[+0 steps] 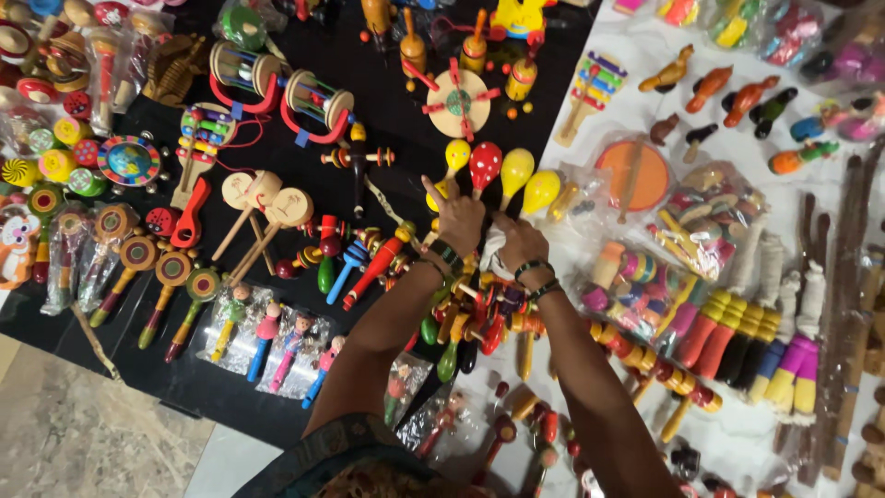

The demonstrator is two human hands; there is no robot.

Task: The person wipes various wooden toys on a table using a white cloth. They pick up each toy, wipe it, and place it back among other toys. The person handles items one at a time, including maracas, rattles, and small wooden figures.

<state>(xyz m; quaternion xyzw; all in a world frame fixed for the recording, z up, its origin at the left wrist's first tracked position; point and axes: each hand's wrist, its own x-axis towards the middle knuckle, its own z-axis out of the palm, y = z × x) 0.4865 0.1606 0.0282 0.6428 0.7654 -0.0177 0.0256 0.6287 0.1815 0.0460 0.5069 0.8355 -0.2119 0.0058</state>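
A black cloth covers the surface left of and beyond both hands, meeting a white cloth to their right; grey stone floor shows at the lower left. Painted wooden toys crowd both cloths. The left hand and right hand sit close together over a heap of coloured rattles, just below a row of egg-shaped maracas. Something pale, perhaps plastic wrapping, lies between them; the fingers curl downward, so whether either hand clasps it cannot be told.
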